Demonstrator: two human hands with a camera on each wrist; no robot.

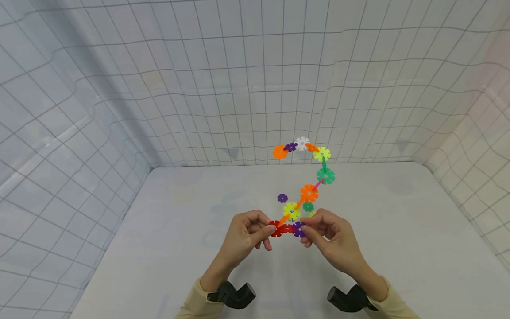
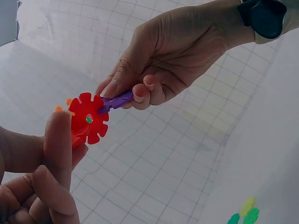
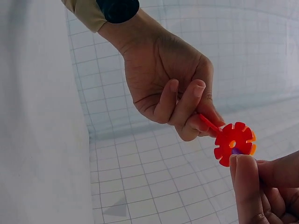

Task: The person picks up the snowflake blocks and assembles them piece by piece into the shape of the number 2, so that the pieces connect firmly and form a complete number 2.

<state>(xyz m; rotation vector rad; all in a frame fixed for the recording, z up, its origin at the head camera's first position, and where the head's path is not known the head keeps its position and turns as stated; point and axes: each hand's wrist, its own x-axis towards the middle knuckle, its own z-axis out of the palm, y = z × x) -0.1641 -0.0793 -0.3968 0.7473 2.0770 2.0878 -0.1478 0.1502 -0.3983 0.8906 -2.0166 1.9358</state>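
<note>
A chain of slotted plastic discs hangs between my hands and reaches up and away from them. In the head view, my left hand [image 1: 249,232] pinches a red disc [image 1: 275,229] at the near end. My right hand [image 1: 332,237] pinches a purple disc [image 1: 298,229] between thumb and finger. A second red disc [image 1: 287,228] joins those two, seen face-on in the left wrist view with the purple disc [image 2: 117,100] at its edge. From the left-hand red disc, an orange disc [image 1: 283,220] leads to a yellow disc [image 1: 292,212], then orange, pink, green, yellow, white and purple ones.
A loose purple disc [image 1: 282,198] and a green disc [image 1: 308,207] lie on the white table [image 1: 179,248] beyond my hands. A yellow-green disc [image 1: 312,214] beside them is partly hidden by my right hand. Grid-patterned white sheeting [image 1: 255,88] surrounds the table.
</note>
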